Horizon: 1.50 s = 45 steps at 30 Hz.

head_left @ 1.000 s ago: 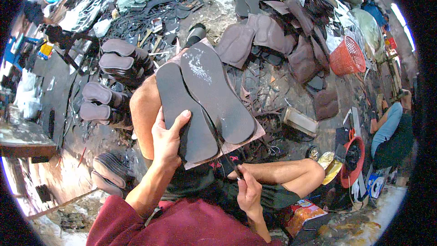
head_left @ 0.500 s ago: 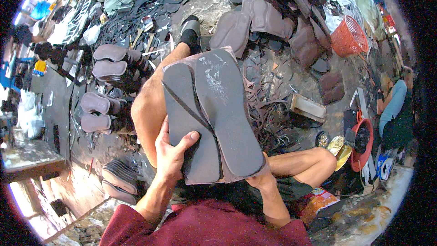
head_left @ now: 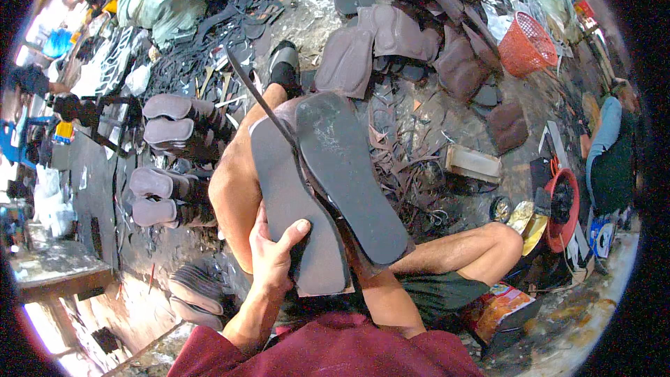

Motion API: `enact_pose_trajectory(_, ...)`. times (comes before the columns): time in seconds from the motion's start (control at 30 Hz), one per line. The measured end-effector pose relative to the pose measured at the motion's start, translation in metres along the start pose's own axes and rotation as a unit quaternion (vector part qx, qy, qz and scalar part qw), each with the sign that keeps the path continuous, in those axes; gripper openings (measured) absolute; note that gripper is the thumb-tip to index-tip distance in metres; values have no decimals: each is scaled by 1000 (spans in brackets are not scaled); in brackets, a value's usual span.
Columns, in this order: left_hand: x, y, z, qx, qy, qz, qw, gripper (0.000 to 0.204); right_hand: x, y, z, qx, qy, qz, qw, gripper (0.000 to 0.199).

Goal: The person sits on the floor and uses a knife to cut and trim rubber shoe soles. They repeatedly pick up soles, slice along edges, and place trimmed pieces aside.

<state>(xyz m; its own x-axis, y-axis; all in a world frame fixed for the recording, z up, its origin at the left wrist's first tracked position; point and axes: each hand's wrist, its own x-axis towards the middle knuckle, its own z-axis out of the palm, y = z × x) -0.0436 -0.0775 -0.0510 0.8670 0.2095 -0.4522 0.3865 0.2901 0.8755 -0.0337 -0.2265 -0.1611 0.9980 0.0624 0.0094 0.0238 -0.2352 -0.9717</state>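
Note:
Two dark grey shoe soles lie side by side over my lap, a left sole [head_left: 286, 188] and a right sole [head_left: 349, 174] with pale smudges near its top. Brown sheet shows along their edges. My left hand [head_left: 276, 248] grips the left sole, thumb pressed on its face and fingers behind it. My right hand [head_left: 373, 281] reaches under the lower end of the right sole, its fingers hidden. From the gap between the soles, a long thin dark strip [head_left: 255, 91] sticks up past their top; whether it is a blade or an offcut I cannot tell.
Stacks of brown insoles [head_left: 171, 131] stand to my left, above striped soles [head_left: 195, 290]. Brown moulded sheets [head_left: 345, 59] and dark offcuts [head_left: 387, 146] litter the floor ahead. Rightward are a red basket [head_left: 527, 45], a pale block [head_left: 473, 163] and a red tub [head_left: 574, 209]. Another person sits far right.
The thin strip has shifted from lying across the left sole to projecting above it. The gap between the soles has widened at the bottom. My right hand has moved further under the right sole.

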Motion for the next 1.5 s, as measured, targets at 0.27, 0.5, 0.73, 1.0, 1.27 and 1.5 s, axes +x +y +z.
enact_pose_trajectory(0.27,-13,0,-3,-136,46,-3,990,51,95,-96,-17,174,-126,39,976,59)
enact_pose_trajectory(0.5,-9,10,-18,-104,-26,69,992,65,-41,-87,-54,188,-143,-18,971,84)
enact_pose_trajectory(0.73,4,55,-63,-111,-145,-125,975,46,-83,-49,-75,-74,5,-158,985,38)
enact_pose_trajectory(1.0,-1,39,-71,-78,-114,-150,979,36,-120,-23,-70,-138,-74,-88,984,33)
enact_pose_trajectory(1.27,2,38,-54,17,-138,-80,987,39,-34,-57,-78,-216,-135,-128,958,41)
enact_pose_trajectory(1.5,8,43,-55,75,-207,-125,967,30,49,-124,-81,-230,-287,-163,915,39)
